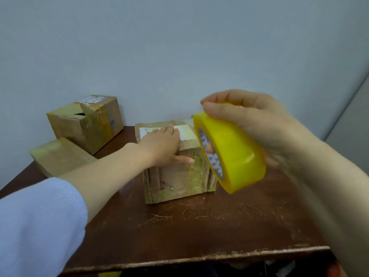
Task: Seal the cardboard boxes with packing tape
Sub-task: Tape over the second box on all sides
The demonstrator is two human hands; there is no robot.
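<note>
Head view: the left hand presses flat, fingers straight, on a cardboard box mid-table; the right hand grips the yellow tape roll, raised just beside the box.

A worn brown box stands mid-table, closed, a white label on top and its front face glossy with old tape; a left hand lies flat on its lid, thumb down the front. At back left a second box, also labelled, sits with its top flap torn and gaping. Just in front of it a low, flat box lies closed at the table's left edge. A yellow tape roll, tilted with its patterned core facing left, is gripped in the right hand above the table, right of the first box.
</note>
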